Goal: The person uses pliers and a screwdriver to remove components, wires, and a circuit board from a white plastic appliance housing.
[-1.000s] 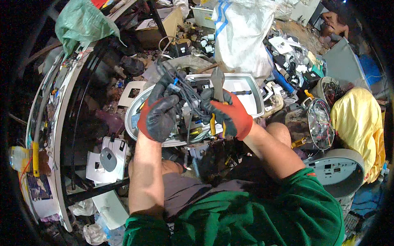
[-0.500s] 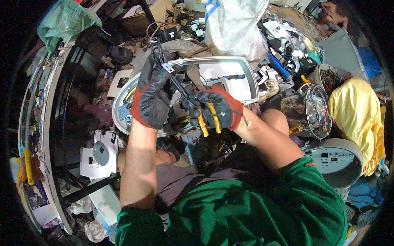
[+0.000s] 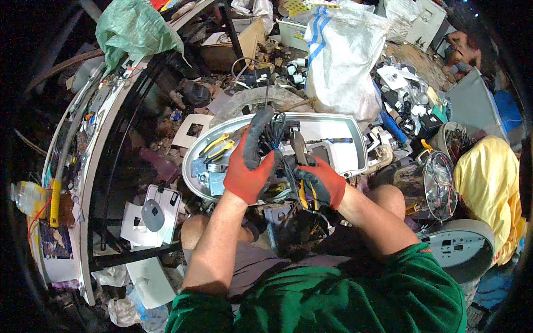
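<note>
Head view: left hand (image 3: 251, 166), right hand (image 3: 319, 184) above crowded white tray's rim (image 3: 361, 145).

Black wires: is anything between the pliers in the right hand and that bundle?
Nothing visible: the pliers in the right hand sit right against the black wires, which the left hand grips.

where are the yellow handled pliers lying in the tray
In the head view, the yellow-handled pliers lie at the left end of the white oval tray, just left of the gloved left hand.
</note>
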`<state>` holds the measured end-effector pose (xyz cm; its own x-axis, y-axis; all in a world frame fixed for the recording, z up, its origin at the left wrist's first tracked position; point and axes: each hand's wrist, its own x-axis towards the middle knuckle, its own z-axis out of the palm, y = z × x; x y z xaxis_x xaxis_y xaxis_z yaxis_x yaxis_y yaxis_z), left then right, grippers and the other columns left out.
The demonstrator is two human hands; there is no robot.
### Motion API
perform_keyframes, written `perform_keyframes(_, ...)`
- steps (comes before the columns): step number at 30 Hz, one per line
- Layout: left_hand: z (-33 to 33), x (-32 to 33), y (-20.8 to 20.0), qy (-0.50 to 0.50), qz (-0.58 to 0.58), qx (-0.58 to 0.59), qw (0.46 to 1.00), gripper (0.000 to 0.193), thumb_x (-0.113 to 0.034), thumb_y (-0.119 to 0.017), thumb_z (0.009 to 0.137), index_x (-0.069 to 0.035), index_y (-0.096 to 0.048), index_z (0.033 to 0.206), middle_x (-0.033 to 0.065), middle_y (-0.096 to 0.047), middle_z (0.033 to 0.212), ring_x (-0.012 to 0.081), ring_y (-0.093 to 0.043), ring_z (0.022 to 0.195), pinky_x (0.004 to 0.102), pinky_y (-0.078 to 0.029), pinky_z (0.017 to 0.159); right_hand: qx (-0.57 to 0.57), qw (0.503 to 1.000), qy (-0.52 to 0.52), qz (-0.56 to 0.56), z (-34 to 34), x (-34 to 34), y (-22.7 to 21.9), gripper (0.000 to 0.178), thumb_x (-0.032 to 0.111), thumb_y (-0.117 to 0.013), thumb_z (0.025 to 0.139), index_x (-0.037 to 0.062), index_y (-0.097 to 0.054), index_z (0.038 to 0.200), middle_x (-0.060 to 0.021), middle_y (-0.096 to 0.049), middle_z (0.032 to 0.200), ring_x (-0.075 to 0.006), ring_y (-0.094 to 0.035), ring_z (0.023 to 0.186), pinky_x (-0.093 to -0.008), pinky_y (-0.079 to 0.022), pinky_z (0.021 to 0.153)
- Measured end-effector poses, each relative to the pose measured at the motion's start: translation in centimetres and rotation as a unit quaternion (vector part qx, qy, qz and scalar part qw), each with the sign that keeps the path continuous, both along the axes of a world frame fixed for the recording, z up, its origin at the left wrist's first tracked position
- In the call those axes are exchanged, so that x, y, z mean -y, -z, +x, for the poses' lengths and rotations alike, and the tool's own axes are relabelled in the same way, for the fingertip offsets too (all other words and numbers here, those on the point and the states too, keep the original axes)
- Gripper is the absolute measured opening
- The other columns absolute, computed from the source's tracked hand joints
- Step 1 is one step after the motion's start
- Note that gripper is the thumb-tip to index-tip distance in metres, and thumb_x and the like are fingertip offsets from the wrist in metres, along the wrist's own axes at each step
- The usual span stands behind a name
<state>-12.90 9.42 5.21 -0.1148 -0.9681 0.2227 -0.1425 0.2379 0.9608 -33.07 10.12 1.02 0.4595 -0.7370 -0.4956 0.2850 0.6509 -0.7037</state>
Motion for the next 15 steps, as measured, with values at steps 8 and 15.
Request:
perform_keyframes(8, 0.0, -0.4, -0.7, 0.061, -0.074, 0.011, 0.995, 0.066, 0.002, -0.064, 0.08, 0.0, -0.041, 0.142, 0.0152, -0.051, 0.14, 0.022, -0.046, 0.131, 0.0338, -0.034, 0.11, -0.05, 0.999, 0.01, -0.01, -0.4, -0.7, 0.3, 0.036, 0.016, -0.06, 0.094, 0.0103, -0.056, 0.129, -0.004, -0.069, 0.095, -0.0129, -0.065, 0.074, -0.0314, -0.053, 0.061)
perform_keyframes(15, -1.0, -0.5, -0.6, 0.047, -0.046, -0.009, 0.998, 0.062, 0.003, -0.062, 0.082, -0.002, -0.043, 0.141, 0.014, -0.051, 0.14, 0.0219, -0.047, 0.131, 0.034, -0.034, 0.11, -0.042, 0.999, 0.018, -0.018, -0.5, -0.7, 0.6, 0.03, 0.018, -0.059, 0.095, 0.0102, -0.058, 0.124, -0.0047, -0.067, 0.093, -0.0137, -0.065, 0.072, -0.0304, -0.051, 0.055)
